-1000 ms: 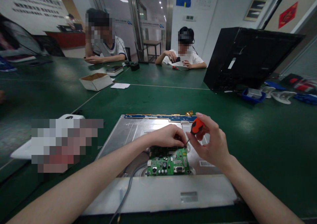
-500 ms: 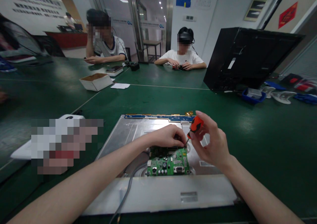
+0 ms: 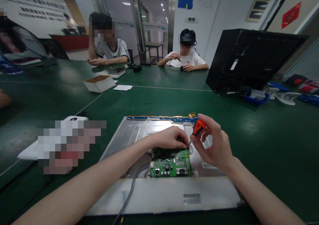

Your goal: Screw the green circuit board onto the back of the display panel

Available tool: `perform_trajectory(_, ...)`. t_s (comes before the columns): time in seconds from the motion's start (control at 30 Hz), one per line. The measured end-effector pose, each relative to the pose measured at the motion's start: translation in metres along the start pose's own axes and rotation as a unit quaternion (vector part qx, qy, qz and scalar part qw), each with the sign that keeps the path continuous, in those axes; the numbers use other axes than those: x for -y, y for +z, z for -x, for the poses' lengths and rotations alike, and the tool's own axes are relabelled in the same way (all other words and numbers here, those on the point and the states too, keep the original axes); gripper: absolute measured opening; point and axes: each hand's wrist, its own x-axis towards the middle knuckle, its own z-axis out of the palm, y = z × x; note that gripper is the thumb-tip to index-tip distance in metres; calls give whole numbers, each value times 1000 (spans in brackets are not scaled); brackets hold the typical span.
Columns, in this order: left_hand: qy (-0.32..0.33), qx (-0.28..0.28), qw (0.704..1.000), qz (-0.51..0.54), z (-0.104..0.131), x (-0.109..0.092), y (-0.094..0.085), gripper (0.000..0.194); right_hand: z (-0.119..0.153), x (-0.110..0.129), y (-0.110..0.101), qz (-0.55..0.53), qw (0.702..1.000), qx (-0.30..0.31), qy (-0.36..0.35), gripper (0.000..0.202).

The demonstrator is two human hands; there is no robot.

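A green circuit board [image 3: 171, 165] lies on the back of a silver display panel [image 3: 119, 135]. My right hand [image 3: 214, 142] grips the handle of a red and black screwdriver [image 3: 199, 127], tilted, its tip down at the board's upper right corner. Close beside that tip, my left hand [image 3: 174, 137] has its fingers pinched together at the board's top edge; whatever they hold is too small or hidden to name. A grey cable [image 3: 132, 188] runs from the board's left side over the white lower strip [image 3: 159, 195] of the panel.
A black monitor [image 3: 251, 59] stands at the back right, beside a blue tray [image 3: 256, 97]. An open white box [image 3: 99, 84] and paper [image 3: 123, 87] lie at the back left. Two people sit across the green table [image 3: 159, 100]. A partly pixelated white object [image 3: 28, 150] lies left.
The whole view has shifted slightly. The screwdriver handle has turned a little in my right hand. Across the table, one person's hand has risen from the tabletop.
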Motion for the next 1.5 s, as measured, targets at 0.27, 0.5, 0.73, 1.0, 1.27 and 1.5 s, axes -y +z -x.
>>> perform_trajectory(0.27, -13, -2, 1000, 0, 1, -3, 2, 13, -4, 3, -9, 9, 1000, -11, 21, 42)
perform_trajectory(0.5, -25, -12, 1000, -10, 3, -5, 2, 13, -24, 3, -26, 130, 985, 99, 53, 17)
perform_trajectory(0.73, -20, -10, 1000, -16, 3, -5, 1, 13, -69, 21, -51, 253, 902, 341, 80, 21)
perform_trajectory(1.0, -14, -10, 999, -44, 2, 1, 2, 9, -88, 35, -51, 91, 892, 442, 42, 12)
perform_trajectory(1.27, -6, 0, 999, -50, 1, 6, -1, 13, -92, 40, -48, 204, 875, 434, 65, 16)
perform_trajectory(1.5, -11, -18, 998, -58, 4, 4, 1, 12, -88, 33, -58, 84, 892, 444, 2, 13)
